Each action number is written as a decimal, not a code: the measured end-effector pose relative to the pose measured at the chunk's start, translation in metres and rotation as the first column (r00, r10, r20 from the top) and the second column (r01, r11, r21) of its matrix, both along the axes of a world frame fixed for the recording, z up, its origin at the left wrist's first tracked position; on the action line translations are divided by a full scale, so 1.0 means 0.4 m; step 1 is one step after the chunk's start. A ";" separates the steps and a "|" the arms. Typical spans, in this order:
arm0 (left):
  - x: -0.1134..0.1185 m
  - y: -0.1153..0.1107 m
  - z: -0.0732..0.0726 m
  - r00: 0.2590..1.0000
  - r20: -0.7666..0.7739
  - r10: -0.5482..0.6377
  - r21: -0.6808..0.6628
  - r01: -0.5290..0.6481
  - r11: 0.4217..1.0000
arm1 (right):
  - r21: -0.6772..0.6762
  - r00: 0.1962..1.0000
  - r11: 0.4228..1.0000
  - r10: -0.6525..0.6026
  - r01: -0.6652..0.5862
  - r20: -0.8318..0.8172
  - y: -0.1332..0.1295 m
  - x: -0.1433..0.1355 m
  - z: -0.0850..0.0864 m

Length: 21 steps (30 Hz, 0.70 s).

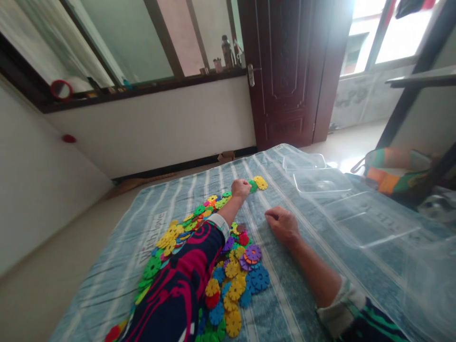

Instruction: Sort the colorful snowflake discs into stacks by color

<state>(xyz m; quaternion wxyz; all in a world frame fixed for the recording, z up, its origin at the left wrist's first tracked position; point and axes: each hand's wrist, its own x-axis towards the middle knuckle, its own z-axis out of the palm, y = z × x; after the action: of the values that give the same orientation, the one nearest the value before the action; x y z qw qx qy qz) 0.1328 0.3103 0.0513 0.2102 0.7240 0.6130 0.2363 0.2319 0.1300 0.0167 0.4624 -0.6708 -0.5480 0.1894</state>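
Note:
Many notched plastic discs in yellow, green, blue, purple and red lie heaped on a striped bed cover (pixel 285 280). My left hand (pixel 241 188) is closed at the far end of the heap, beside a green disc (pixel 252 185) and a yellow disc (pixel 261 183); what its fingers hold, if anything, is hidden. My left sleeve covers part of the heap. To the right of the pile, my right hand (pixel 282 223) is over the cover with its fingers curled together, and anything between them is too small to make out. Blue discs (pixel 259 278) lie nearer to me.
Clear plastic containers (pixel 322 182) and a larger clear lid or tray (pixel 372 219) lie on the right side of the bed. Beyond the bed are a brown door (pixel 285 71), a window ledge with bottles, and an orange and green bag (pixel 388 172).

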 end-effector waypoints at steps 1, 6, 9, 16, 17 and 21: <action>0.003 0.005 -0.002 1.000 -0.019 0.001 0.009 -0.001 1.000 | 0.002 1.000 1.000 -0.002 0.002 0.004 0.000 0.000 0.001; 0.014 0.010 -0.001 0.995 -0.102 0.020 0.076 -0.012 0.997 | 0.013 1.000 1.000 -0.015 0.015 -0.003 -0.002 -0.003 0.002; 0.013 0.001 0.010 0.991 -0.131 0.037 0.128 -0.020 0.992 | 0.019 1.000 1.000 -0.015 0.015 -0.006 -0.001 -0.003 0.001; -0.015 -0.045 0.012 0.980 -0.190 0.051 0.191 -0.014 0.981 | 0.024 1.000 1.000 -0.015 0.015 -0.004 0.003 -0.003 -0.002; -0.016 -0.050 0.007 0.979 -0.201 0.044 0.187 -0.006 0.982 | 0.022 1.000 1.000 -0.016 0.016 -0.003 0.003 -0.003 -0.002; -0.008 -0.055 -0.009 0.972 -0.234 0.035 0.178 0.007 0.984 | 0.008 1.000 1.000 -0.013 0.013 0.009 0.002 -0.003 0.000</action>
<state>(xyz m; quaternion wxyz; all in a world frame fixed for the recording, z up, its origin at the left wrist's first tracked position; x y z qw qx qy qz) 0.1294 0.2881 0.0475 0.0685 0.7584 0.6153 0.2039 0.2305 0.1309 0.0165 0.4639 -0.6734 -0.5464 0.1811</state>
